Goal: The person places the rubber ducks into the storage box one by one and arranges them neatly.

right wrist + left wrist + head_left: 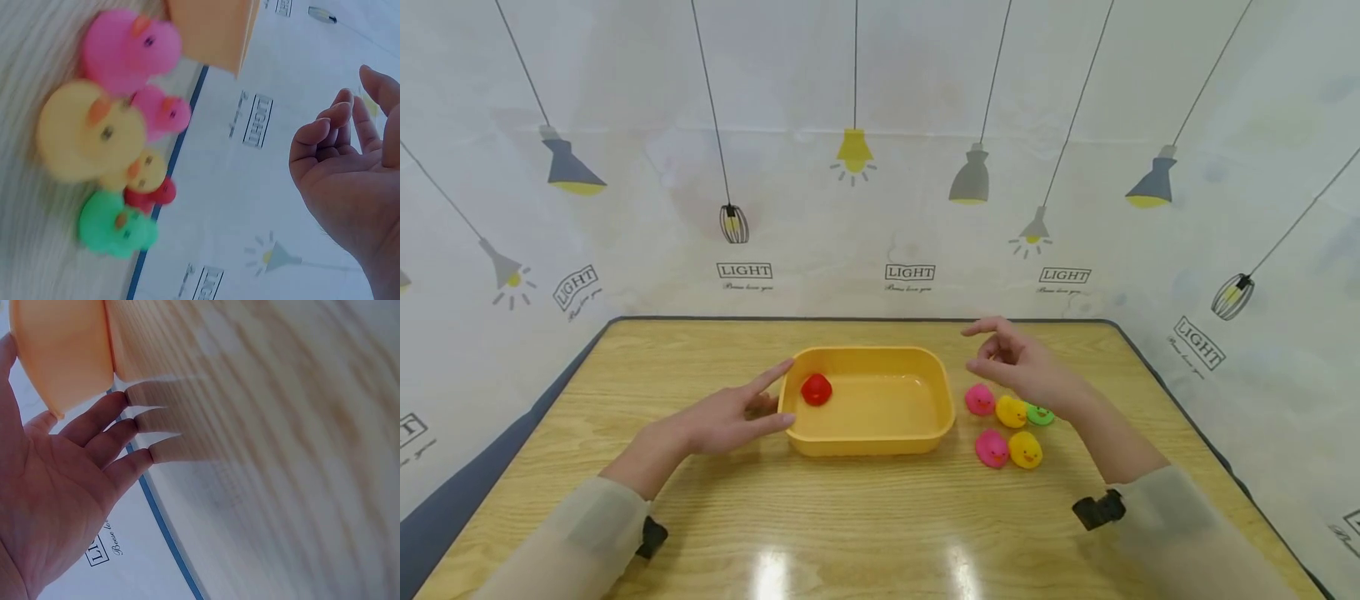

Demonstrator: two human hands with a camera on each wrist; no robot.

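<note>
A yellow plastic basin (868,446) stands on the table with a red rubber duck (816,389) inside, towards its left end. My left hand (730,417) touches the basin's left end with thumb and index finger. In the left wrist view, the other fingers of my left hand (69,456) extend down to the tabletop. Raised over the ducks, my right hand (1030,367) holds nothing, its fingers loosely bent. Below it cluster rubber ducks: a pink duck (992,448), a yellow duck (1026,450), another pink duck (980,399), another yellow duck (1011,411) and a green duck (1040,414).
A second red duck (150,195) shows among the others in the right wrist view, partly hidden. Behind the wooden table (850,517) hangs a pale cloth (805,167) printed with lamps. Dark trim (865,318) lines the table's far edge.
</note>
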